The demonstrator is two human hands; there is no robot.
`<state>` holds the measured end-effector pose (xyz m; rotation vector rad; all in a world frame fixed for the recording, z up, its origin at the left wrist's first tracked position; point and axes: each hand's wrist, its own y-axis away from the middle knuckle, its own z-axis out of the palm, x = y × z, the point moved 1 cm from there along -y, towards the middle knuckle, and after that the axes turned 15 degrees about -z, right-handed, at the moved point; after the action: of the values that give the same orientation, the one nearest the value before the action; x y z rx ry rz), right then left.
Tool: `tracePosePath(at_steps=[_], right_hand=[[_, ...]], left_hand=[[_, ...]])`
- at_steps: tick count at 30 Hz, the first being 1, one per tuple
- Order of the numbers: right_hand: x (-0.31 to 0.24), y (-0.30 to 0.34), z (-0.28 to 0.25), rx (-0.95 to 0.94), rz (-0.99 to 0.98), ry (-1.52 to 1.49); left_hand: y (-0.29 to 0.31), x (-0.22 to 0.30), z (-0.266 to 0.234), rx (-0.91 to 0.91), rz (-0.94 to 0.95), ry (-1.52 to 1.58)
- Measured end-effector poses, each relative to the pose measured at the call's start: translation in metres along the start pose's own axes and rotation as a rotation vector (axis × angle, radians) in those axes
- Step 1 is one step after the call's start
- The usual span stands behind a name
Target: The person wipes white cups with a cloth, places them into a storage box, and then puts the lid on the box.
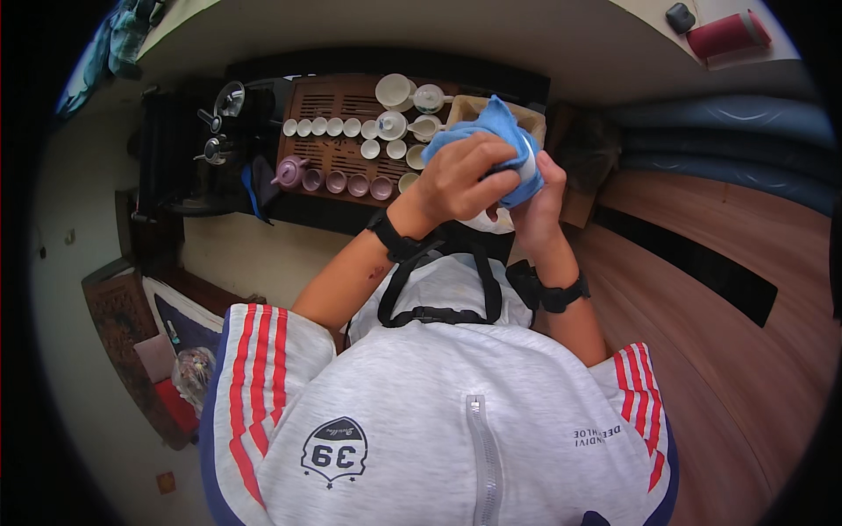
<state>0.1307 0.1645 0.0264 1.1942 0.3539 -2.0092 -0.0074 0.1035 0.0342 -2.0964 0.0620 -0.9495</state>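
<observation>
Both hands are raised over the right end of a wooden tea tray (303, 103). A blue cloth (496, 123) is bunched between them. My left hand (465, 178) is closed on the cloth, its fingers bent over and pressed into the folds. My right hand (538, 209) grips the bundle from the right, thumb upward. A white curved edge (530, 151) shows among the folds, perhaps the rim of a small vessel; most of it is hidden. Beside my left hand are small white cups (396, 149) and a white lidded pot (391, 125).
A purple teapot (289, 171) and a row of purple cups (358, 184) line the tray's near side. Metal kettles (216, 150) stand at left. Behind the cloth is a beige-lined bin (465, 107). Blue cushions (728, 145) lie on the wooden seat (675, 324) at right.
</observation>
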Motion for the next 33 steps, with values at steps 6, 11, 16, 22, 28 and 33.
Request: tracePosePath(at_steps=[6, 11, 16, 22, 28, 33], right_hand=[[0.01, -0.005, 0.016, 0.157, -0.038, 0.051], [0.026, -0.011, 0.013, -0.018, -0.401, 0.276], [0.025, -0.014, 0.006, -0.116, -0.795, 0.546], [0.031, 0.0, 0.003, 0.185, -0.544, 0.063], [0.025, -0.006, -0.009, 0.328, -0.303, -0.083], [0.027, -0.011, -0.013, 0.312, -0.372, -0.119]], left_hand=[[0.026, -0.012, 0.008, -0.042, 0.003, -0.039], [0.027, -0.002, 0.02, 0.151, -0.229, -0.004], [0.023, 0.007, 0.023, 0.236, -0.562, 0.111], [0.027, -0.004, 0.031, 0.467, -0.731, 0.515], [0.033, -0.003, -0.006, 0.09, -0.54, -0.107], [0.018, 0.018, -0.01, -0.058, -0.496, -0.129]])
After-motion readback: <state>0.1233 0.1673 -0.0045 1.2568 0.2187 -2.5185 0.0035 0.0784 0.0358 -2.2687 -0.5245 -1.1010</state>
